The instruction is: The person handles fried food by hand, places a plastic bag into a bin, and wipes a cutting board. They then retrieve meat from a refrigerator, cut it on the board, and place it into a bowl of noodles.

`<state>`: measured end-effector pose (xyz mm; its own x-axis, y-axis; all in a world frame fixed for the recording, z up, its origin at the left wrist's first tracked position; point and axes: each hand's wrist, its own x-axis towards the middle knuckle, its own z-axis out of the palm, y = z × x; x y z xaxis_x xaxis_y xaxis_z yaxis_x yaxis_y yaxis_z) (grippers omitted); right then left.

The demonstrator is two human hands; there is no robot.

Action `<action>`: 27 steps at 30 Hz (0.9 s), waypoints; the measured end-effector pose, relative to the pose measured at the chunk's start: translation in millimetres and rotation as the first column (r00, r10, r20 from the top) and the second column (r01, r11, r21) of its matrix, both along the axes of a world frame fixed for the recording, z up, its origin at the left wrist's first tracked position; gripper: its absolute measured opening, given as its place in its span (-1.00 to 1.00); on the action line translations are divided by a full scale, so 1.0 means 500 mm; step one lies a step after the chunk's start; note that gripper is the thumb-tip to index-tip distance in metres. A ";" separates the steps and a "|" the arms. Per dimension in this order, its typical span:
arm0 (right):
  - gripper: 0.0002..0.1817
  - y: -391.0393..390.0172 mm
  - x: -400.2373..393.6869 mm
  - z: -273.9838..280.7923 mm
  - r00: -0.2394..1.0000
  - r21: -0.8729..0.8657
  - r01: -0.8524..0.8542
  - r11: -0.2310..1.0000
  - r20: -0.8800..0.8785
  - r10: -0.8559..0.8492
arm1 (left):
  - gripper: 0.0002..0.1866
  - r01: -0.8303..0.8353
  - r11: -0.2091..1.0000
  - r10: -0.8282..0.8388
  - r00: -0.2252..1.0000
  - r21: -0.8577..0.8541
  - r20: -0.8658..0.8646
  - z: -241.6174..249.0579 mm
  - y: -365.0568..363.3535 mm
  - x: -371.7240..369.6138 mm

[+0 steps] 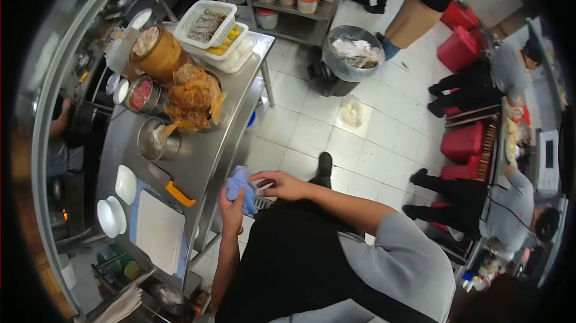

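Observation:
My left hand (233, 208) is closed on a crumpled blue cloth (239, 186). Beside it, my right hand (282, 185) has its fingers bent round a small whitish thing at the cloth's edge, too small to make out. Both hands are in front of the black apron, by the edge of the steel table (207, 161). On that table lies a cleaver with an orange handle (180, 194), near a white cutting board (159, 233) on a blue cloth. White bowls (111, 217) stand beside the board.
Further along the table are a metal pot (149, 138), bagged brown food (193, 98), a bamboo steamer (159, 56) and white baskets (205, 24). A lined bin (354, 59) stands on the tiled floor, near a plastic bag (352, 113). Several people stand at the right and top.

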<state>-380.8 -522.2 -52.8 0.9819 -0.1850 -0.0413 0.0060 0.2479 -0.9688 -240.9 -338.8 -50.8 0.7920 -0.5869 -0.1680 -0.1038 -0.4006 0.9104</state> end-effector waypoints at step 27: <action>-0.52 -0.313 -0.543 -0.321 0.033 -0.490 0.757 0.432 -0.632 -0.775 | -0.68 0.487 -0.447 -0.877 -0.404 0.751 -0.260 -0.636 -1.096 -0.444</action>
